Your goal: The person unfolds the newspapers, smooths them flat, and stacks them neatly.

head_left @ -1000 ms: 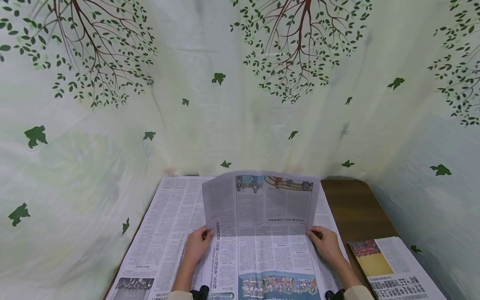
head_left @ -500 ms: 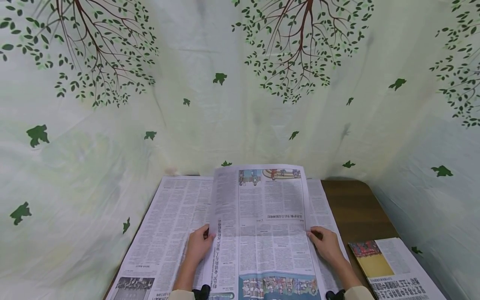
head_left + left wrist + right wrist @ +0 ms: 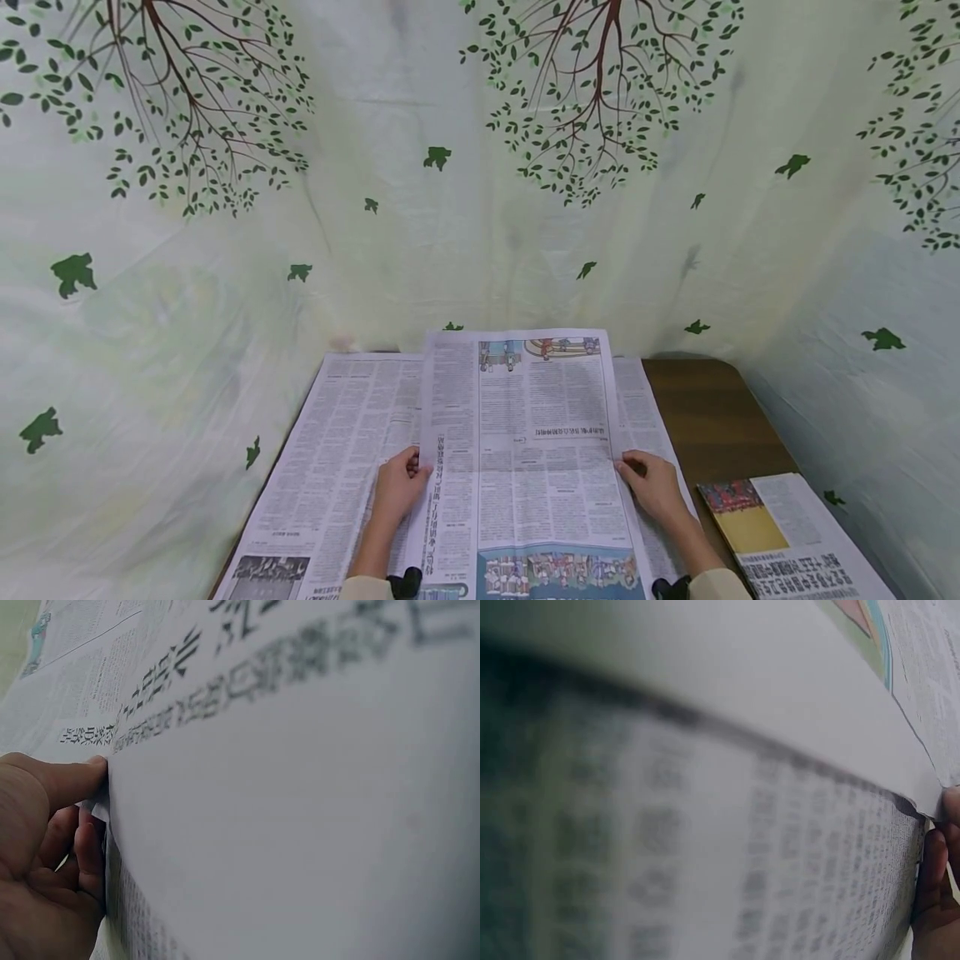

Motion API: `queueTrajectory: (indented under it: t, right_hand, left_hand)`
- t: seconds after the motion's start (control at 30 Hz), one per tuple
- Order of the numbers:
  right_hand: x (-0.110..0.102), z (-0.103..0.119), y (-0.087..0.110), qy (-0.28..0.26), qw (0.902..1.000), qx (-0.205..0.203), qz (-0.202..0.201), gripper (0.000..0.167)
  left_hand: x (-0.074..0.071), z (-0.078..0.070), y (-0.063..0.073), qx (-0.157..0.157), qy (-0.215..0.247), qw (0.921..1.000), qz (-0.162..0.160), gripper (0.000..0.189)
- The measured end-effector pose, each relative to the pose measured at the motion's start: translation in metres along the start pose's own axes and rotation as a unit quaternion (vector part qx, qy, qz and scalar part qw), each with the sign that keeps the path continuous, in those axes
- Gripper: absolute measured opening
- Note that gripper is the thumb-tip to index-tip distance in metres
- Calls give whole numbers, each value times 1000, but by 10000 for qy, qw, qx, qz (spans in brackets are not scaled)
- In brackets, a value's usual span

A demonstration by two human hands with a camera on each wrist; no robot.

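Note:
A newspaper sheet [image 3: 555, 492] with printed columns and coloured cartoon pictures stands in front of me, its far part raised. My left hand [image 3: 396, 487] pinches its left edge between thumb and fingers. On the opposite edge, my right hand [image 3: 654, 483] pinches the paper the same way. The left wrist view shows the left thumb [image 3: 79, 780] on the sheet's face with the fingers curled behind it. In the right wrist view the right fingers [image 3: 934, 874] grip the edge at the far right, partly cut off by the frame.
More newspaper [image 3: 330, 450] lies spread over the table under the held sheet. At the right, a folded paper with a yellow and red picture [image 3: 787, 533] lies on the brown tabletop [image 3: 712, 417]. A curtain printed with trees and leaves [image 3: 510, 250] surrounds the table.
The far part of the newspaper sheet, which was bent and shaded, has straightened and risen slightly. Both hands have kept their grip in nearly the same place.

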State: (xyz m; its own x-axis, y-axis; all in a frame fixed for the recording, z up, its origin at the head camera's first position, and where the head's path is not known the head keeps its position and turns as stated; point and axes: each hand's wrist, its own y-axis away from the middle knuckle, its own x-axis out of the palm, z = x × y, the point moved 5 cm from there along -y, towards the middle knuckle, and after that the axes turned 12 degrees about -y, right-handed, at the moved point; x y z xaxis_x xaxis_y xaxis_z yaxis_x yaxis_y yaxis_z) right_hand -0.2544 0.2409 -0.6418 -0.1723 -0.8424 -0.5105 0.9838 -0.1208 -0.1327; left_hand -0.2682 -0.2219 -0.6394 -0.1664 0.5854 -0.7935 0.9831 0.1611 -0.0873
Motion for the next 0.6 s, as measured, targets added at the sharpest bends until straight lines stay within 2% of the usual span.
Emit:
queueTrajectory:
  t: [0.17,0.37,0.47,0.6]
  right_hand:
    - [-1,0,-1,-21,10000,35,-10,23]
    - [-2,-1,-2,-9,10000,-32,-5,20]
    - [-3,-2,-4,-58,10000,-25,6,19]
    - [-3,-5,-6,-88,9997,213,55,19]
  left_hand:
    - [0,1,-1,-64,7,10000,-46,33]
    - [2,5,-1,-238,77,9997,79,35]
    - [0,5,-2,-213,104,9997,37,37]
    - [-3,3,-3,-56,78,9998,-168,32]
